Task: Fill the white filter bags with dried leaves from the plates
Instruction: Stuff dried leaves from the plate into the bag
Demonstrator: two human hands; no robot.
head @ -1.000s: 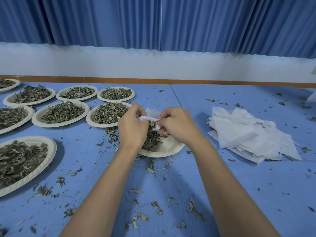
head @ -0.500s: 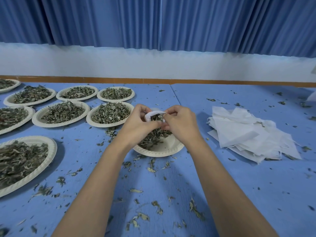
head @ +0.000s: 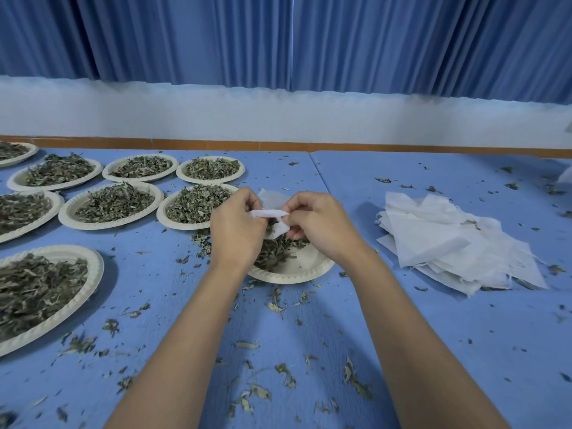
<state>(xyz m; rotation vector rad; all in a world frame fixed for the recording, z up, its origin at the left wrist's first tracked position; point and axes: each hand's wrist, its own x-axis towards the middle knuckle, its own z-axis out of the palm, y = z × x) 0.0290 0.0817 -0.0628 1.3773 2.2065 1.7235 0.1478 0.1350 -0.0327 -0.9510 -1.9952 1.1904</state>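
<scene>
Both hands (head: 238, 230) (head: 318, 224) pinch filter bag (head: 268, 213) over plate (head: 297, 270)

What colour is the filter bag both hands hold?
White. The thin fabric filter bag, pinched between left hand and right hand, shows best in the head view.

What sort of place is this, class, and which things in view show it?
Probably a hand-packing workroom for herbal tea: round white paper plates of dried green leaves sit on a blue table, beside a stack of flat white filter bags.
</scene>
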